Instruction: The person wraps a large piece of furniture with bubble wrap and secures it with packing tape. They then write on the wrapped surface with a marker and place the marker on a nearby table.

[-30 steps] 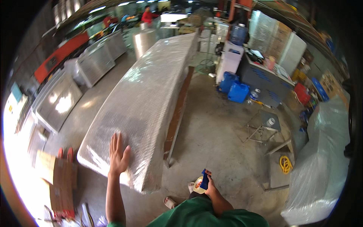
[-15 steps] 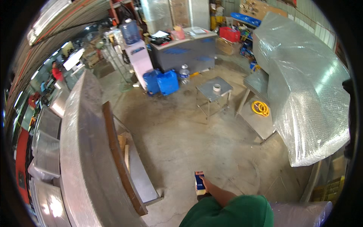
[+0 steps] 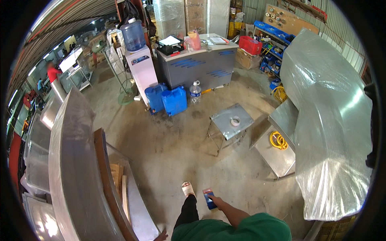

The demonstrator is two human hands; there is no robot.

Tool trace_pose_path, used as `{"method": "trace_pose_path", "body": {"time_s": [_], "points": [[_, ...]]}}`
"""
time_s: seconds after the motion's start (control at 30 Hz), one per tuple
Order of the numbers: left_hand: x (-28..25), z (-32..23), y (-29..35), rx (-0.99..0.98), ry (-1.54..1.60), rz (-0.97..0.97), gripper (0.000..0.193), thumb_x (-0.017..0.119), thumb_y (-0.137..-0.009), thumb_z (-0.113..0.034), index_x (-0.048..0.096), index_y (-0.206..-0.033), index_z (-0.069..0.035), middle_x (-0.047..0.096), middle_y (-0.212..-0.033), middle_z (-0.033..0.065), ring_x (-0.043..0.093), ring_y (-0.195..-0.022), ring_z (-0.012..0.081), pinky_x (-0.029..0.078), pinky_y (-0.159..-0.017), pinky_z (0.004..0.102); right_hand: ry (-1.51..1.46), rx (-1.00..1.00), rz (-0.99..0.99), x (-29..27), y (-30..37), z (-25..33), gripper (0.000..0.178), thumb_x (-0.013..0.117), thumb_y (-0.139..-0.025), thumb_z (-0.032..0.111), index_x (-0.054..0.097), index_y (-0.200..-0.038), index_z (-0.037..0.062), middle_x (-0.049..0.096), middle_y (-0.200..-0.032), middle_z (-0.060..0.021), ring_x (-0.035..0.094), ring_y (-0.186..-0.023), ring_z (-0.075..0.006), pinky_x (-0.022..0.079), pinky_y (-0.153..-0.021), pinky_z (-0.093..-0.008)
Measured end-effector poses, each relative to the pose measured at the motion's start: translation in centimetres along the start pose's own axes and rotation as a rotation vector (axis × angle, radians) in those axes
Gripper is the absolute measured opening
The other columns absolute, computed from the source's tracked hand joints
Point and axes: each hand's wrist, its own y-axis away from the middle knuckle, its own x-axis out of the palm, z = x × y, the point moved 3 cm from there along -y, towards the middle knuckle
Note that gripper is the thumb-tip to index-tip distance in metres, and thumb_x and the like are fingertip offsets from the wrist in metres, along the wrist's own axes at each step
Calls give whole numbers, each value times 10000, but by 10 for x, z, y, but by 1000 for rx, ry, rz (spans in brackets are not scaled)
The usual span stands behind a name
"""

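Observation:
My right hand (image 3: 216, 201) is closed round a small blue and red boxlike thing (image 3: 208, 195), held low in front of my body over the concrete floor; its exact kind is too small to tell. Only part of my left hand (image 3: 162, 235) shows at the lower edge, its fingers apart and nothing seen in them. It is nearest the grey metal panel (image 3: 140, 205) on my left, and I cannot tell if it touches. My foot in a pale sandal (image 3: 187, 188) is set forward beside the held thing.
A tall film-wrapped metal piece (image 3: 76, 160) lines my left. Ahead stands a small metal table (image 3: 225, 116) with a tape roll (image 3: 235, 121). At right are a bubble-wrapped bulk (image 3: 329, 120) and a yellow hose (image 3: 278, 140). Blue jugs (image 3: 175, 101) stand by a desk (image 3: 201, 68). A person (image 3: 52, 72) stands far left.
I have moved forward, so the small table and desk look nearer. My left hand and a sandalled foot have come into view. The blue and red thing stays in my right hand.

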Motion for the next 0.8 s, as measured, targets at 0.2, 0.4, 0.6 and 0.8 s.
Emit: {"method": "trace_pose_path", "body": {"time_s": [0.2,0.4,0.6,0.8], "points": [[-110,-14,-246,75,-572,81,845,644,-908,-583,421,-1500,-23,565,-1368,302,541,-1295,421,430,-1085,477,-358,-111,-435,-73,-33,106,693,731,-836,487,601,-1209,-82,697,-1034,-185,715,-817,-319,599,-723,-477],[-173,-196,-464,528,-382,-56,583,635,-959,-437,559,-1372,-32,660,-1223,245,638,-1094,425,485,-979,505,-691,-226,-520,-98,-50,244,592,750,-837,475,649,-1074,-57,703,-923,-152,700,-735,-280,598,-689,-450],[-84,-149,-682,102,-589,297,630,517,-984,-563,744,-998,24,726,-974,241,687,-974,403,523,-899,494,-682,-209,-515,-62,-124,370,550,757,-823,474,660,-996,-39,695,-818,-129,691,-657,-261,598,-636,-427],[-18,-112,-807,-91,-658,648,736,507,-930,-622,710,-1121,60,681,-1137,307,661,-1077,434,495,-961,498,-37,-327,-558,-14,-182,567,578,745,-819,467,712,-1034,-68,709,-900,-149,665,-825,-252,518,-746,-426]]}}
